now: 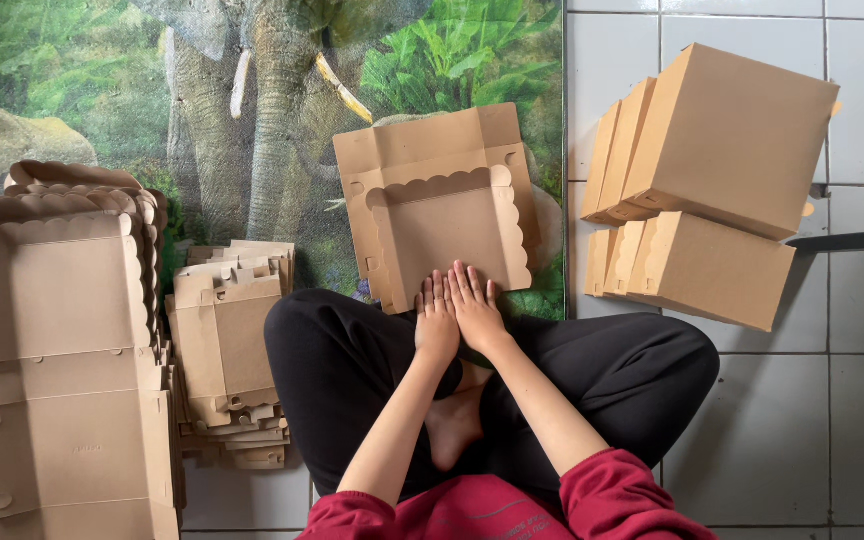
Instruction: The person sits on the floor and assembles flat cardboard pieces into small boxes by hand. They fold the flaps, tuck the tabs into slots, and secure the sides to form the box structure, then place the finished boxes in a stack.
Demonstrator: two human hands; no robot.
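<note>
I am pressing my left hand (436, 322) and right hand (474, 308) flat, side by side, on the near edge of the flat brown cardboard box blank with scalloped flaps (442, 205) lying just ahead of my crossed legs; each grip is released, fingers stretched, grasping nothing. Uneven pressure could be creasing the panel off its fold line, or the blank could be sliding on the elephant-printed mat (252, 130). Left of my grip are lying stacked unfolded blanks (62, 350); to the right, plain finished brown boxes (722, 140), unlabelled, are sitting on white floor tiles (802, 430).
</note>
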